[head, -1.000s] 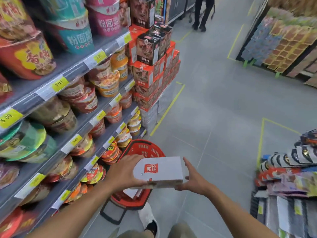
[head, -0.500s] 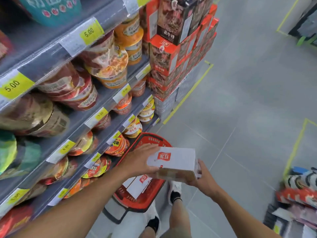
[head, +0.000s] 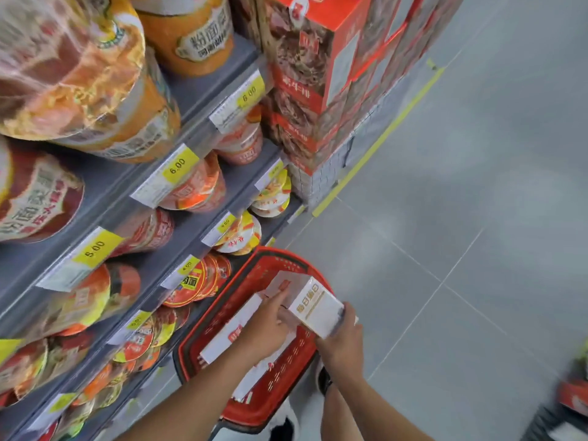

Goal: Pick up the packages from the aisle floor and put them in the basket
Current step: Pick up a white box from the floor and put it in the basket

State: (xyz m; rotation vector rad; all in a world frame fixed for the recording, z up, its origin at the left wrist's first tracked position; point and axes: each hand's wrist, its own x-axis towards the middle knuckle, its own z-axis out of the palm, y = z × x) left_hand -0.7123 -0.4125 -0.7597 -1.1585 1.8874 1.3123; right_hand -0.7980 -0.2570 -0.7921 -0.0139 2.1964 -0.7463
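A red plastic basket (head: 280,259) stands on the aisle floor at the foot of the shelves. Over its right half I hold a white package (head: 313,305) with gold lettering, tilted. My left hand (head: 270,326) grips its left side, and my right hand (head: 342,334) grips its lower right end. Another white package (head: 229,334) with a red logo lies inside the basket, partly hidden by my left hand and arm.
Shelves of instant-noodle bowls (head: 187,189) with yellow price tags fill the left. Red boxes (head: 311,74) are stacked past the shelf end. Grey floor tiles (head: 445,218) with a yellow line spread to the right. A low display (head: 572,399) shows at the lower right edge.
Both hands have brought the white package down and forward over the basket and tilted it. The view has dipped and moved closer to the shelves.
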